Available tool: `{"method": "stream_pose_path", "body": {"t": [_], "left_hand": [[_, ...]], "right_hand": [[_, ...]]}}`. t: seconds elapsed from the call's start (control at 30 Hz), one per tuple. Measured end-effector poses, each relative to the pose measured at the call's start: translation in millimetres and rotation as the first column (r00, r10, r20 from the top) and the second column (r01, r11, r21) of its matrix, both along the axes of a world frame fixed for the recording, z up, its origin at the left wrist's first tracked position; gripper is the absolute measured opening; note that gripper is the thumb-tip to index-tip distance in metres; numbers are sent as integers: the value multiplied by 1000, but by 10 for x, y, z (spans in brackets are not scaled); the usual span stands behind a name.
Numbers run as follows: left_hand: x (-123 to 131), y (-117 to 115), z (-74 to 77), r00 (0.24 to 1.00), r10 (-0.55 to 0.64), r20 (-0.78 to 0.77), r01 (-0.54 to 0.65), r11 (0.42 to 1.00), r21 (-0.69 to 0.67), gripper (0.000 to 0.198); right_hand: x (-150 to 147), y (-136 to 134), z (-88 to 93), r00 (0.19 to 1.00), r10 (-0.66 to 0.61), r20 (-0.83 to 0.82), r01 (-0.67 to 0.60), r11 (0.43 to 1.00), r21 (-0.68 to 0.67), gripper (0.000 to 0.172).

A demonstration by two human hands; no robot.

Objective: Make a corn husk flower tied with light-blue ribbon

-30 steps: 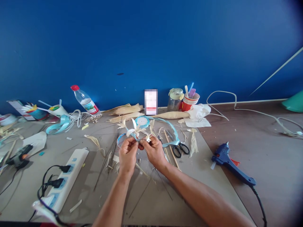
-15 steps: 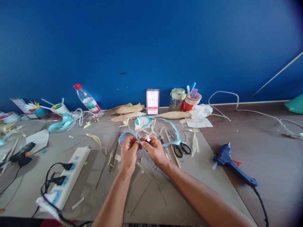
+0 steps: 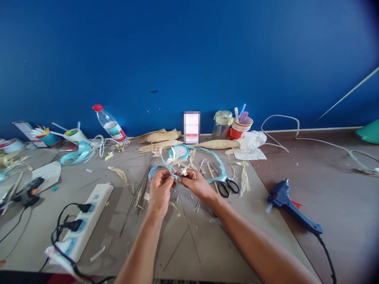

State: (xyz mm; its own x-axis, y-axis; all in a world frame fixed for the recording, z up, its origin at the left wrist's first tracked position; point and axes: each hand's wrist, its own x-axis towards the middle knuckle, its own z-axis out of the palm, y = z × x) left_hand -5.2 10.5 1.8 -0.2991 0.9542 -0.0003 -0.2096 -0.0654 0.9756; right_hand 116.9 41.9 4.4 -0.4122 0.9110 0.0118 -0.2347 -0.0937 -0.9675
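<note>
My left hand (image 3: 160, 188) is closed in a pinch, with light blue ribbon (image 3: 219, 161) at its fingertips. My right hand (image 3: 197, 185) pinches the same ribbon right beside it, fingertips almost touching. Pale dried-husk petals (image 3: 171, 161) rise above the fingers, and a small cream piece (image 3: 183, 172) shows at the right fingers. A thin dark wire (image 3: 192, 232) slants down from below the hands. The ribbon loops out to the right behind my right hand. Just beyond the hands lies a ribbon spool (image 3: 179, 152). The exact pinch point is partly hidden by the fingers.
Black-handled scissors (image 3: 227, 187) lie right of my hands, a blue glue gun (image 3: 291, 205) farther right. A power strip (image 3: 89, 221) and a black tool (image 3: 29, 192) are at left. A bottle (image 3: 111, 126), phone (image 3: 192, 128), jar (image 3: 221, 125) and paper cups (image 3: 241, 128) line the wall.
My right hand has turned slightly and its fingers lie flatter at the ribbon. The wire's lower end has swung a little left. My left hand stays nearly in place.
</note>
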Motion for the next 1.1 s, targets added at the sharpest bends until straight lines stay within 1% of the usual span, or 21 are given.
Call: {"method": "stream_pose_path", "body": {"t": [0.07, 0.13, 0.23, 0.3, 0.37, 0.47, 0.57, 0.67, 0.77, 0.93, 1.0, 1.1], "left_hand": [[-4, 14, -23, 989, 38, -142, -38, 999, 1, 11], [1, 26, -44, 971, 41, -235, -41, 999, 3, 10], [18, 31, -55, 959, 30, -282, -30, 1000, 6, 9], [30, 24, -46, 952, 25, -305, -27, 1000, -4, 10], [36, 14, -34, 947, 14, -322, -20, 1000, -15, 11], [35, 3, -30, 952, -8, -305, 1, 1000, -22, 15], [31, 3, -50, 969, -30, -244, 21, 999, -38, 20], [35, 8, -72, 984, -64, -168, 58, 997, -44, 24], [50, 9, -72, 991, -96, -96, 92, 995, -48, 26], [74, 5, -50, 993, -114, 18, 115, 991, -71, 21], [77, 7, -54, 993, -111, 30, 113, 991, -77, 19], [74, 16, -76, 994, -105, 2, 105, 992, -71, 16]], "right_hand": [[12, -1, 22, 1000, 0, -8, 0, 1000, 5, 3], [5, -9, 33, 1000, -10, -26, 9, 1000, -24, 4], [-27, -16, 17, 994, -92, -56, 87, 993, -75, 11], [-45, -11, -5, 988, -141, -61, 137, 988, -65, 13], [-51, 3, -26, 986, -158, -59, 156, 987, -38, 14], [-48, 34, -56, 988, -140, -59, 140, 990, -5, 13], [-40, 65, -98, 989, -133, -59, 136, 989, 49, 9], [-30, 88, -138, 985, -175, -1, 174, 977, 120, 7], [-18, 92, -143, 978, -197, 63, 185, 970, 160, 7], [-24, 57, -109, 976, -201, 87, 184, 968, 170, 7], [-33, 45, -117, 974, -206, 96, 190, 969, 157, 6], [-43, 39, -147, 970, -220, 108, 201, 966, 160, 6]]}}
